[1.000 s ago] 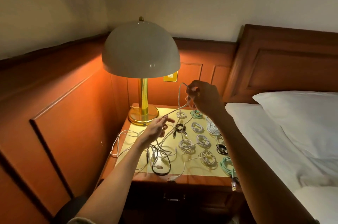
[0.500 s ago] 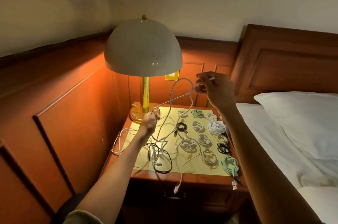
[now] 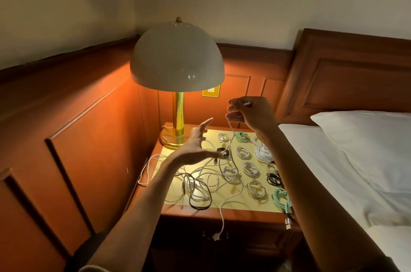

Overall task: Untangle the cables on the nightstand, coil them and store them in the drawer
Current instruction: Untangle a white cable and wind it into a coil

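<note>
My right hand [image 3: 252,113] is raised above the back of the nightstand [image 3: 233,216] and pinches one end of a white cable [image 3: 235,196]. That cable drops to the top, runs forward and hangs over the front edge. My left hand [image 3: 195,145] hovers over the middle with fingers spread, holding nothing. A tangle of white and black cables [image 3: 195,189] lies on the left half. Several coiled cables [image 3: 250,168], white, black and mint green, sit in rows on the right half. The drawer front [image 3: 222,240] below is dark and looks closed.
A brass lamp [image 3: 178,58] with a white dome shade stands at the nightstand's back left. Wood panelling closes the left and rear. A bed with a white pillow [image 3: 367,138] and a wooden headboard lies to the right. One loose cable loop hangs off the left edge.
My left hand has let go of the cable and opened its fingers, moving right. The lifted loop has dropped, so the cable hangs straighter from my right hand.
</note>
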Action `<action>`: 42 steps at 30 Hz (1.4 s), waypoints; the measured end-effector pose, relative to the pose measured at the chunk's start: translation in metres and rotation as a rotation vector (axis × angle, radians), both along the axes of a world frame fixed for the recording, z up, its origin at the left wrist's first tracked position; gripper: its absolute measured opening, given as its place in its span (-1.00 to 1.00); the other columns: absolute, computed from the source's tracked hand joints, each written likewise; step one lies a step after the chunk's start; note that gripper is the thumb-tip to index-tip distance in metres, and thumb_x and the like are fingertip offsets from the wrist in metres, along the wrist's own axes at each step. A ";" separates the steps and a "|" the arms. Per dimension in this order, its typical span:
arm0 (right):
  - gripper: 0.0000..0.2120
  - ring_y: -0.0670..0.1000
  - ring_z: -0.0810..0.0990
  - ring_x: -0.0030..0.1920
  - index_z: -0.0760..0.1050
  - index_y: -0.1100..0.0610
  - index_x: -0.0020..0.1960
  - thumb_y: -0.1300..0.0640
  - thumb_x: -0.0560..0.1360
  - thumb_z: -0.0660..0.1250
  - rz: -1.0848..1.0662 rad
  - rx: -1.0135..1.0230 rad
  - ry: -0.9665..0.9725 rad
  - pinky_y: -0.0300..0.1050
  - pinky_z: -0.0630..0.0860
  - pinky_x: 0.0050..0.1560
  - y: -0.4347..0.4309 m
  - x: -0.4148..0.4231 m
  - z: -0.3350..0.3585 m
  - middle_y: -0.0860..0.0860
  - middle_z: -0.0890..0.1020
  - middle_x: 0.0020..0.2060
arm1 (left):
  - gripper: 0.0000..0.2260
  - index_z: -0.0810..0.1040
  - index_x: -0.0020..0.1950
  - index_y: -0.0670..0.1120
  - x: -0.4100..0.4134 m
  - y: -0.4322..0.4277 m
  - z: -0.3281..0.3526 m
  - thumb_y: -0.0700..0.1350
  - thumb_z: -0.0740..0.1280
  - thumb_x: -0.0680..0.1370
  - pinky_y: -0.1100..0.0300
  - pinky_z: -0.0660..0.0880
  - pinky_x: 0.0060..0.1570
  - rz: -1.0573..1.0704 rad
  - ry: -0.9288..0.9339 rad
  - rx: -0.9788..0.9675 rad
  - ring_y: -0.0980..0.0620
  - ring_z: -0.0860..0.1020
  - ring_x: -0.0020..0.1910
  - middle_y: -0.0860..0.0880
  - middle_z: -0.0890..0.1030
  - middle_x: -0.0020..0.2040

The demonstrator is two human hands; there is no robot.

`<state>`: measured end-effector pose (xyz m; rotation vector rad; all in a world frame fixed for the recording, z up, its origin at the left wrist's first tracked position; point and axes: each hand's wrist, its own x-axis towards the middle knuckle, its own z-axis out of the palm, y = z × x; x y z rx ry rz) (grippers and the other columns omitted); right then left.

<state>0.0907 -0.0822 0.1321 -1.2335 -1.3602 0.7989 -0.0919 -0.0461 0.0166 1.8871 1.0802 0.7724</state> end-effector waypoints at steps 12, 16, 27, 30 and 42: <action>-0.76 0.05 0.68 -0.28 0.60 0.29 0.16 0.17 0.65 0.26 0.053 0.253 0.167 -0.16 0.62 -0.25 0.001 -0.006 0.030 0.14 0.69 -0.16 | -0.67 0.66 -0.10 0.04 0.022 0.021 0.015 0.12 0.17 0.66 0.12 0.43 -0.12 0.197 -0.052 0.416 0.01 0.54 -0.03 -0.02 0.59 -0.01; -0.57 0.03 0.67 -0.24 0.44 0.13 0.39 0.16 0.55 0.42 0.008 0.213 0.166 -0.14 0.63 -0.21 -0.001 0.002 0.024 0.11 0.70 -0.08 | -0.68 0.55 -0.16 0.04 0.014 0.030 0.022 0.06 0.13 0.70 0.16 0.43 -0.26 0.254 -0.081 0.503 0.17 0.54 -0.26 0.14 0.58 -0.25; -0.78 -0.12 0.63 -0.39 0.67 0.14 0.13 0.12 0.50 0.47 0.015 0.120 -0.318 -0.12 0.62 -0.29 0.007 -0.015 -0.025 0.01 0.71 -0.22 | -0.65 0.62 -0.13 -0.03 0.021 0.033 0.017 0.08 0.16 0.68 0.08 0.53 -0.24 0.196 -0.012 0.672 0.09 0.59 -0.28 0.08 0.64 -0.23; -0.87 -0.01 0.68 -0.42 0.70 0.18 -0.01 0.14 0.55 0.43 -0.085 0.204 -0.366 -0.10 0.67 -0.24 0.016 -0.015 -0.019 0.04 0.71 -0.32 | -0.60 0.65 0.01 -0.05 0.019 0.032 0.013 0.18 0.13 0.66 0.29 0.42 -0.31 0.178 -0.007 0.709 0.19 0.51 -0.25 0.05 0.57 -0.17; -0.88 0.02 0.70 -0.30 0.60 0.30 0.05 0.31 0.60 0.30 -0.095 0.237 0.149 -0.16 0.65 -0.25 0.026 -0.004 0.072 0.15 0.67 -0.17 | -0.71 0.55 0.24 0.08 -0.003 0.039 -0.028 0.14 0.13 0.67 0.18 0.47 -0.03 0.253 0.129 0.353 0.03 0.55 0.12 0.04 0.50 0.13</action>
